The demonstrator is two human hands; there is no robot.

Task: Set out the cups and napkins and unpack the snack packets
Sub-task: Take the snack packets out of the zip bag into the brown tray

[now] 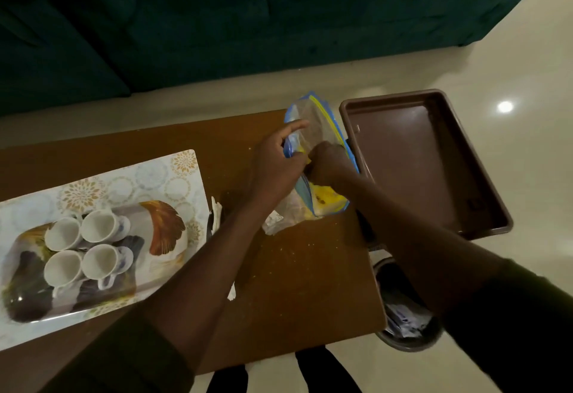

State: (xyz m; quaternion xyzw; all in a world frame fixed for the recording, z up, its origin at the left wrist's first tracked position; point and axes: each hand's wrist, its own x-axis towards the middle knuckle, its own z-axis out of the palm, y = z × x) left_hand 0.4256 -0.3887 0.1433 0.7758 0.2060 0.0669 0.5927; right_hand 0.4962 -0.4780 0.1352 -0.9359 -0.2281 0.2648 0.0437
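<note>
Just right of the two-handed grip the brown tray [440, 160] blocks; leftward the table [297, 268] lies bare (crumbs only) until the patterned tray [139, 175].

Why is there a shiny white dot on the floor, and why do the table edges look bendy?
Head view: the dot is a lamp's glare on the glossy floor; the wide lens curves the table; dim light darkens the sofa.
</note>
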